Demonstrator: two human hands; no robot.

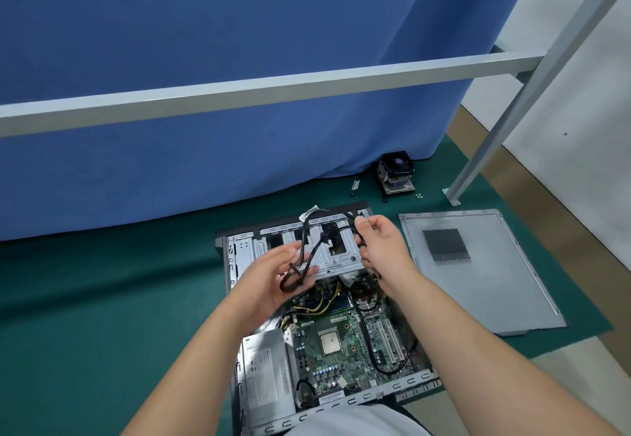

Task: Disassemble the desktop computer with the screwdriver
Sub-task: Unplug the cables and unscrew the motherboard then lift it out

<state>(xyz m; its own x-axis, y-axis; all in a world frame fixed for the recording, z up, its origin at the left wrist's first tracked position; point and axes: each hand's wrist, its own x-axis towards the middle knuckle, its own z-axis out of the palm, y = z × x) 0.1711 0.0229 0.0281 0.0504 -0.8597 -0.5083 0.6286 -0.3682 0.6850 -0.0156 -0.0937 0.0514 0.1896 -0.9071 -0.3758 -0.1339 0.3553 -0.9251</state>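
- My left hand [273,282] is palm up over the open computer case [235,258], fingers partly curled and loosely cupping a coiled bundle of black cables [297,276] that lies across the palm.
- My right hand [380,246] is raised at the far end of the same cables, fingers bent and thumb closed against them, pinching the strands near the top right corner of the case.
- Between the two hands the cables loop up and hang clear above the metal drive bracket [336,253].
- The computer case lies flat on the green floor mat [102,299], side open toward me, directly under both forearms.
- Inside it, the green circuit board [341,350] is exposed with the bare square processor [330,342] showing at its middle; yellow and black wires run across its upper part.
- The silver power supply [266,381] sits in the near left corner of the case.
- The removed grey side panel [478,271] lies flat on the mat, just right of the case.
- A cooling fan [396,170] rests on the mat beyond the case, against the blue curtain [239,59], with small loose screws [419,195] beside it.
- I cannot see the screwdriver.
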